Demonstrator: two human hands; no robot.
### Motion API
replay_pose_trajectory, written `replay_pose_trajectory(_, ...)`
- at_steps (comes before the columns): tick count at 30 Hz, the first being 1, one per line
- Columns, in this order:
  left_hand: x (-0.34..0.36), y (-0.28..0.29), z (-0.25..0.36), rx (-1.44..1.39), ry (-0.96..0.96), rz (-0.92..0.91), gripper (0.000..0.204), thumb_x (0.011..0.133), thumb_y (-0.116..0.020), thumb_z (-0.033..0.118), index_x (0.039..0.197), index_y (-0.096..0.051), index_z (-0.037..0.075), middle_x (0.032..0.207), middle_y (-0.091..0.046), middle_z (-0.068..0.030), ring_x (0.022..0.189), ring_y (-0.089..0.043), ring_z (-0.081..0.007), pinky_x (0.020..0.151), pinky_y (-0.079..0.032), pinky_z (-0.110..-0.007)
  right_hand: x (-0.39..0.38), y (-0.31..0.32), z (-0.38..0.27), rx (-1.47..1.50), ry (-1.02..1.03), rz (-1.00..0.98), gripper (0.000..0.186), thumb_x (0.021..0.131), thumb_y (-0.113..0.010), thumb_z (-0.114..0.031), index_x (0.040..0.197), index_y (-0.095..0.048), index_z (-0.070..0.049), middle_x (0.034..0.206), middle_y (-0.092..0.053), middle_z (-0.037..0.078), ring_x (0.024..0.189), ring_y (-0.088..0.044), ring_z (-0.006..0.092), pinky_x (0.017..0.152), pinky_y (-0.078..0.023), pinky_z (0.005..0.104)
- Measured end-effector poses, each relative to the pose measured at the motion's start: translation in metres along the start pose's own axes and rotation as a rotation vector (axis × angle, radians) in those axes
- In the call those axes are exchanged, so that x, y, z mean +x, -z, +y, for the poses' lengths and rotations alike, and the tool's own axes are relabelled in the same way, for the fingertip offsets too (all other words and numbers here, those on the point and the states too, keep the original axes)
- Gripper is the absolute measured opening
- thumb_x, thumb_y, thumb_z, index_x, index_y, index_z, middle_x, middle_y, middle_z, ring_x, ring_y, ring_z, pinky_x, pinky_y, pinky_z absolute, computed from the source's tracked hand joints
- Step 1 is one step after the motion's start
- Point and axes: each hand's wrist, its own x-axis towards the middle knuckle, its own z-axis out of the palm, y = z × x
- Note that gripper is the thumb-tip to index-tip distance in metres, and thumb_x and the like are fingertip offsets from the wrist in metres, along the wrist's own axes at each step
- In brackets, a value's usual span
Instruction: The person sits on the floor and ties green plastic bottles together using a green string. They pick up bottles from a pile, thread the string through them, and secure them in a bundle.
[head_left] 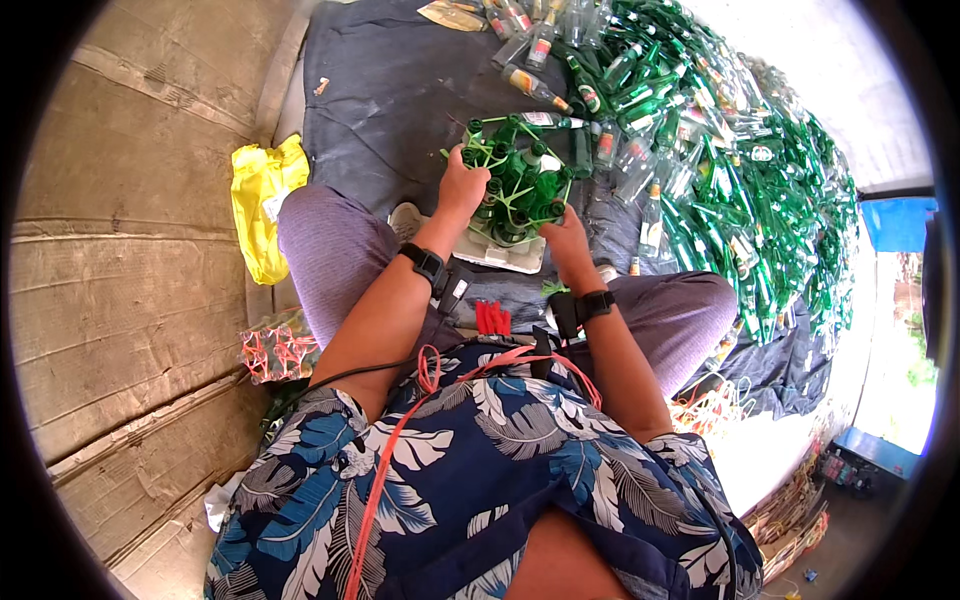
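My left hand (463, 188) grips the left side of a bundle of upright green bottles (523, 178), bound with light green strapping, and my right hand (565, 245) grips its lower right side. The bundle is over a white tray (516, 262) between my bent knees. Below the tray lie some red pieces (493, 318) whose kind I cannot make out. Pink string (389, 445) hangs across my patterned shirt.
A large heap of green and clear bottles (750, 220) covers the dark sheet (350, 100) on the right. At left are a yellow bag (258, 215), a strapped bottle bundle (275, 350) and a cardboard-covered wall (120, 300). A blue crate-like object (877, 452) stands far right.
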Motion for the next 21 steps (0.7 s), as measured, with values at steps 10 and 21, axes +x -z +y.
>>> replay_pose_trajectory(10, 0.002, -0.005, -0.004, 0.419, -0.137, 0.091, 0.073, 0.083, -0.056, 0.025, 0.149, -0.032, 0.004, 0.106, -0.068, -0.028, 0.098, -0.066, -0.0439, 0.089, -0.05, -0.048, -0.01, -0.013, 0.004, -0.12, 0.074, 0.126, 0.053, 0.08, -0.064, -0.009, 0.131, -0.055, -0.003, 0.097, -0.069, 0.011, 0.087, -0.065, 0.0208, 0.081, -0.05, 0.033)
replay_pose_trajectory(21, -0.01, -0.005, 0.003, 0.501, -0.142, 0.088, 0.075, 0.087, -0.055, 0.033, 0.148, -0.028, 0.0, 0.115, -0.064, -0.034, 0.109, -0.061, -0.0512, 0.096, -0.047, -0.052, -0.005, -0.015, 0.008, -0.268, 0.129, 0.178, 0.048, 0.082, -0.065, -0.009, 0.128, -0.054, -0.003, 0.103, -0.07, 0.014, 0.096, -0.067, 0.0243, 0.084, -0.051, 0.0347)
